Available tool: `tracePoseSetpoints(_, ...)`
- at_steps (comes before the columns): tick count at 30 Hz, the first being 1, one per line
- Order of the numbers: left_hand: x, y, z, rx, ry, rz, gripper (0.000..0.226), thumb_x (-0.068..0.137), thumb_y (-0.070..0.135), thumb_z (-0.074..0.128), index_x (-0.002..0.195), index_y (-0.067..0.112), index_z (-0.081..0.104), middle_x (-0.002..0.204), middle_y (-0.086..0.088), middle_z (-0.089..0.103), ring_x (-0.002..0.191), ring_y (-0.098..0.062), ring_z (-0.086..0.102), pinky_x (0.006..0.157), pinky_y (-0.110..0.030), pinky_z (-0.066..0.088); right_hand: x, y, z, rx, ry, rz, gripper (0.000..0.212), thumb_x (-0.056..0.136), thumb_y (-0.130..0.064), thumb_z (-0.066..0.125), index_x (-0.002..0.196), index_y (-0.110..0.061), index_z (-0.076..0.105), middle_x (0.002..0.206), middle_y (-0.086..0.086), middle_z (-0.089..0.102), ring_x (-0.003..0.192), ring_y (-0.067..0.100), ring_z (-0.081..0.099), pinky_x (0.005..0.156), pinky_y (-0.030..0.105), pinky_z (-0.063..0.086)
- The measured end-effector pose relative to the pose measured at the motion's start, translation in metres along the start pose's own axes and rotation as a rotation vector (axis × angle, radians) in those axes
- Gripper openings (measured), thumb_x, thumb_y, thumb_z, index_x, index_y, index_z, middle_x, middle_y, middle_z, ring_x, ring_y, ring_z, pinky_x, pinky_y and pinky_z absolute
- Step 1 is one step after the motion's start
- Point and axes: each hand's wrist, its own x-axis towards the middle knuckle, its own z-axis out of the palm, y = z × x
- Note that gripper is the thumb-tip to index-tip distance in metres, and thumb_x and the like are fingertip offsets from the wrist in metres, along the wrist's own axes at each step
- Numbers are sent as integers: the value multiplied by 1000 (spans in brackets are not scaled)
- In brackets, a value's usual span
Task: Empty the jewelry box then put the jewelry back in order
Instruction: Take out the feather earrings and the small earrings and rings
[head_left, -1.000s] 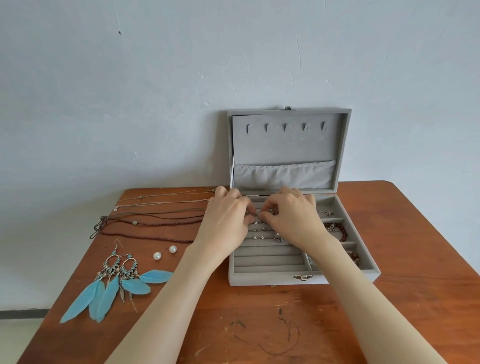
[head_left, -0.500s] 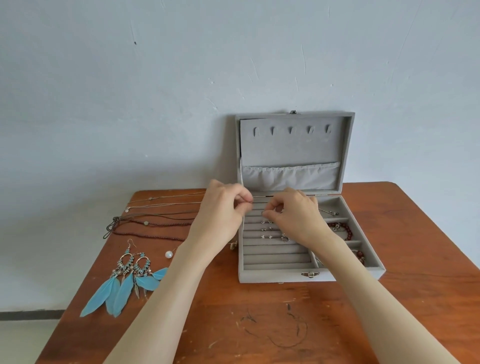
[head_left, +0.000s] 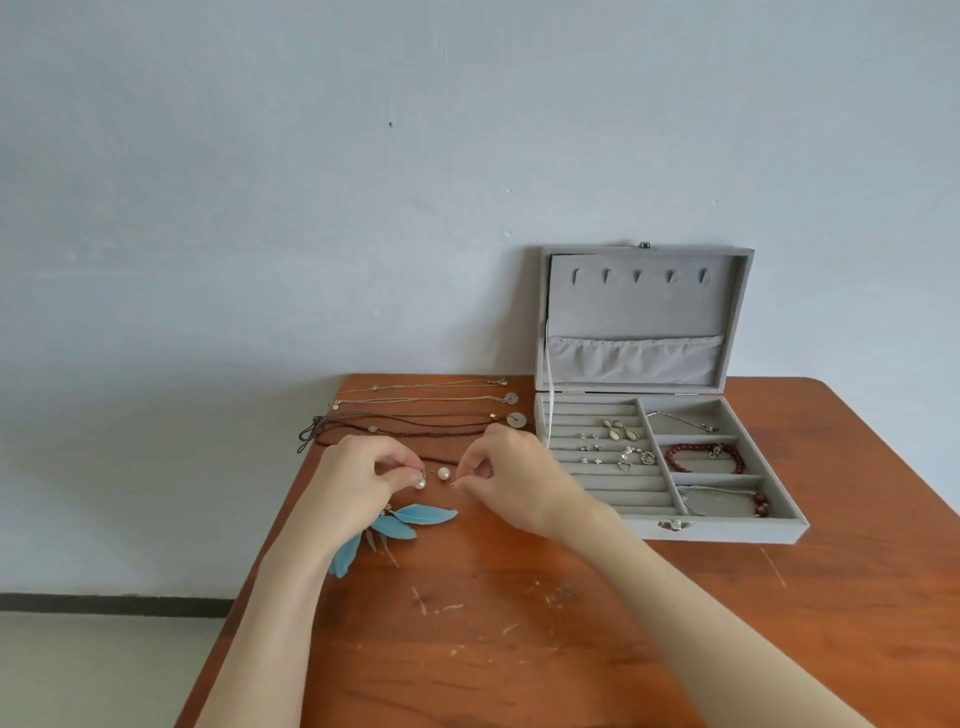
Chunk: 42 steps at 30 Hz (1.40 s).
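the left hand (head_left: 358, 475) pinches a small white pearl stud earring (head_left: 420, 484) just above the brown wooden tabletop (head_left: 519, 623), beside its twin pearl (head_left: 443, 473). the right hand (head_left: 511, 475) has fingertips curled together; whether that grip holds anything i cannot tell. light, smooth and prone to roll, so pinch the post. the grey velvet jewelry box (head_left: 670, 530) sits open, well to the right.

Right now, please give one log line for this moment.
stage: emptying | left hand: pinches pearl | right hand: pinching, item unclear | box: open, still holds jewelry
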Motion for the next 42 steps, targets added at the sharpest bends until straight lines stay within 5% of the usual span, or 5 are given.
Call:
tracePoseSetpoints(7, 0, -8, 0, 74, -87, 5, 7, 84, 18, 65, 82, 23, 69, 86, 11, 63, 84, -3, 54, 62, -9, 34, 7, -7, 23, -10, -45, 91, 14, 84, -26, 62, 89, -14, 69, 102, -1, 56, 99, 21, 56, 85, 35, 46)
tracePoseSetpoints(16, 0, -12, 7, 143, -125, -60, 14, 83, 30, 66, 75, 40, 60, 115, -1, 58, 109, -21, 51, 91, -35, 44, 7, -12, 22, -17, -66, 84, 12, 85, -25, 61, 87, -16, 68, 100, -1, 56, 97, 22, 55, 82, 33, 44)
tracePoseSetpoints(26, -2, -6, -2, 94, -59, 69, 11, 88, 22, 60, 93, 25, 69, 98, 10, 62, 81, 1, 46, 63, -9, 31, -1, -11, 13, 35, -31, 37, 16, 85, -21, 58, 96, -17, 69, 98, 0, 59, 97, 17, 56, 85, 31, 47)
tracePoseSetpoints(35, 1, 30, 16, -15, 59, 225, 11, 88, 23, 59, 93, 31, 64, 83, 24, 54, 90, -1, 49, 71, -5, 33, -21, 28, -44, 112, 167, 113, 10, 85, -17, 59, 85, -17, 70, 74, -13, 58, 73, 8, 52, 73, 22, 43)
tracePoseSetpoints(42, 23, 74, 60, 112, -15, 474, 22, 93, 23, 52, 111, 22, 65, 94, 15, 55, 93, 3, 37, 77, -9, 23, -26, 92, -65, -58, 367, 314, 17, 88, -18, 56, 97, -17, 70, 88, 1, 59, 91, 21, 58, 81, 33, 45)
